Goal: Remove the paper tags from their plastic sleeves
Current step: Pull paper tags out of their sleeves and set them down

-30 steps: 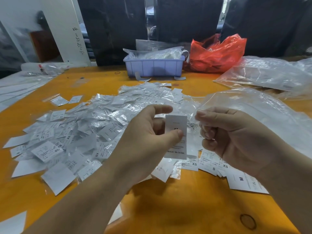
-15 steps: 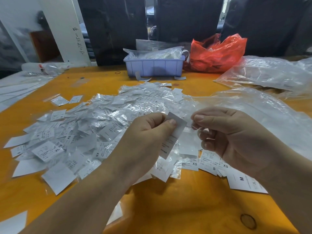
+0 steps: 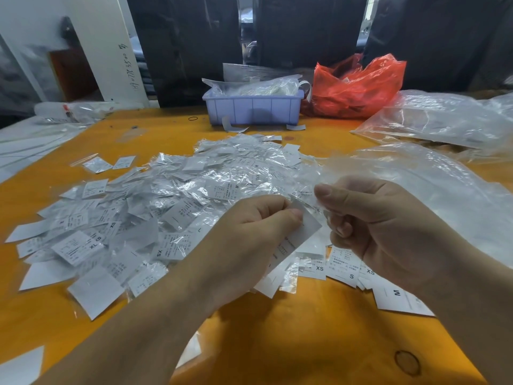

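1. Orange and scuffed, the desk [image 3: 277,343] carries everything; dark hanging material closes off the back, with a lilac bin [image 3: 252,109] and a red plastic bag [image 3: 358,87] against it.
2. At far left, loose tags lie scattered at the edge of the heap of sleeved tags [image 3: 172,209], which spreads across the middle, near both hands, probably so the next piece is an easy reach.
3. Left of centre, the left hand [image 3: 249,240] is closed in a pinch, thumb over curled fingers, gripping the paper tag [image 3: 302,234] by its upper corner; the tag hangs tilted, its printed end pointing down towards the person.
4. Just beside it, the right hand [image 3: 388,232] is closed too, thumb and forefinger pressed together near the tag's upper edge. It seems to hold the clear sleeve, but the film is too faint to confirm.
5. Below the right hand, bare tags [image 3: 347,270] marked XS, S and M lie flat, seemingly the finished pile.
6. Farthest right, large clear bags [image 3: 444,120] sit crumpled.
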